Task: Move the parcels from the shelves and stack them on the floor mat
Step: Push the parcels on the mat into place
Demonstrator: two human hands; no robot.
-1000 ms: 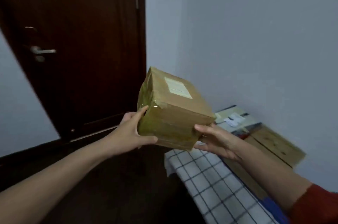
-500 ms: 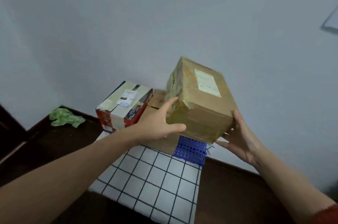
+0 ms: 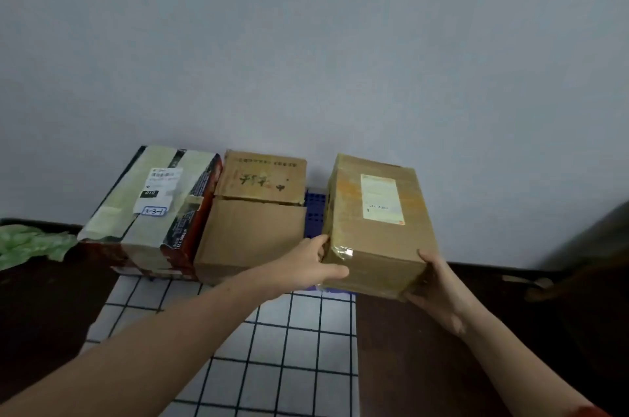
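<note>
Over the far right corner of the checked mat (image 3: 289,348), a taped brown parcel (image 3: 377,222) is clamped between both hands. The left hand (image 3: 306,263) wraps its near-left edge with the thumb across the front, and the right hand (image 3: 435,287) cups the near-right lower corner. Base touching down or not — cannot tell. Just left, past a strip of blue crate (image 3: 315,212), sit a plain carton (image 3: 252,232) and a red taped box (image 3: 153,205) — side by side.
</note>
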